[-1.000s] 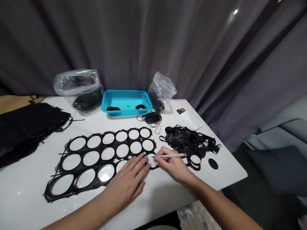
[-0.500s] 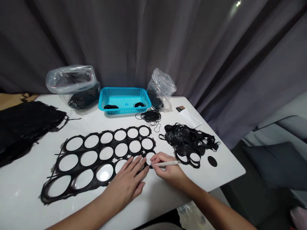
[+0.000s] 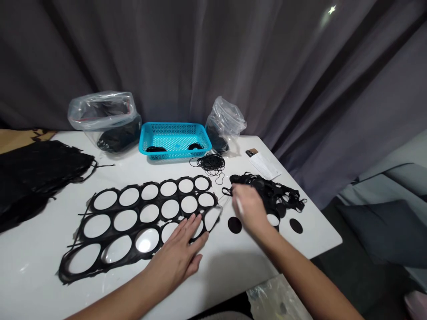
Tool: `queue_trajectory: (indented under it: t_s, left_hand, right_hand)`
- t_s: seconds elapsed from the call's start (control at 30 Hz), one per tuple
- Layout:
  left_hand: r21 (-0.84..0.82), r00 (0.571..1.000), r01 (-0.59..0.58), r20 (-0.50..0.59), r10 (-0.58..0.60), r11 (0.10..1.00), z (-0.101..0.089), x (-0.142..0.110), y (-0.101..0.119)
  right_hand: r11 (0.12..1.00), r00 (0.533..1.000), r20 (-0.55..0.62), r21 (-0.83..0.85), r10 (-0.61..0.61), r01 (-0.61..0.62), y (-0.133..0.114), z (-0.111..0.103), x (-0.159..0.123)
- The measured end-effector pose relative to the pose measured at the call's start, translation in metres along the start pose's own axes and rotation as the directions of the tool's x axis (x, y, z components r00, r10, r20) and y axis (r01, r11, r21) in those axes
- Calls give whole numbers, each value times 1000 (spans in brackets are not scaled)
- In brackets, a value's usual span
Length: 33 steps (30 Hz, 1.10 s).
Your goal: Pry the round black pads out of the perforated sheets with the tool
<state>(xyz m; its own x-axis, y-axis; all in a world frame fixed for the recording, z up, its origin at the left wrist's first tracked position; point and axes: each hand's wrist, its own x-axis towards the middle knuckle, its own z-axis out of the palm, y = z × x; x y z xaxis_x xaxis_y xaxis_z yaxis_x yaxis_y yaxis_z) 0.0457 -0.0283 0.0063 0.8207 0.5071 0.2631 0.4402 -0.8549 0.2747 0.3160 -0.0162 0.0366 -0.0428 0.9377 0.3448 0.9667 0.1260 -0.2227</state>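
Observation:
My left hand (image 3: 182, 246) lies flat with fingers stretched over the lower right part of a black rubber-like sheet (image 3: 138, 224) with rows of large round holes. My right hand (image 3: 248, 206), blurred by motion, is closed around a slim pale pen-like tool (image 3: 239, 207). A thin strand (image 3: 225, 201) stretches from the sheet's right end toward these fingers, and the corner hole is pulled out of round there. Below my right hand lies a black disc (image 3: 235, 225). A tangled heap of black cut-out scraps (image 3: 283, 195) sits just behind and right of it.
At the back stand a blue basket (image 3: 175, 153) and two clear bags, one on the left (image 3: 103, 118) and one on the right (image 3: 227, 118). Thin black rings (image 3: 212, 163) lie before the basket. Black sheets (image 3: 36, 178) are piled left; another disc (image 3: 296, 226) lies right.
My right hand has moved up and right from the sheet's corner toward the scrap heap, drawing a strand along. A black disc shows where the hand was. My left hand stays nearly still.

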Motion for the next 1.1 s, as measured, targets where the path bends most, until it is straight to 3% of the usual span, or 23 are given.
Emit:
queue_trajectory:
  t_s: [0.07, 0.13, 0.23, 0.33, 0.47, 0.83, 0.93, 1.0, 1.1]
  left_hand:
    - [15, 1000, 2, 16, -2, 1000, -3, 0, 1]
    - [20, 999, 9, 43, -10, 1000, -8, 1, 2]
    - [4, 997, 41, 72, -41, 999, -15, 8, 0]
    - [-4, 997, 44, 68, -44, 999, -16, 18, -7]
    - [-8, 998, 4, 62, -4, 1000, -9, 24, -14]
    - [-48, 997, 28, 68, -25, 998, -3, 24, -14]
    - [-60, 997, 41, 69, -37, 997, -2, 24, -14]
    - [-75, 997, 47, 69, -41, 996, -3, 24, -14]
    - [-101, 996, 44, 85, -35, 994, -5, 25, -14]
  right_hand:
    - [986, 986, -56, 58, 158, -155, 25, -8, 24]
    - [943, 974, 0, 247, 228, -221, 35, -13, 39]
    - [804, 961, 216, 533, 171, -263, 19, -8, 42]
    - [704, 937, 347, 654, 48, -278, -10, 4, 35]
    - [671, 916, 396, 698, -69, -251, -30, 16, 29]
    - [699, 926, 365, 688, -101, -194, -24, 27, 25]
    - [732, 936, 322, 671, -144, -118, -24, 25, 22]
    - [780, 936, 264, 625, -234, 18, -27, 22, 18]
    - [838, 869, 232, 454, -438, 302, -32, 19, 10]
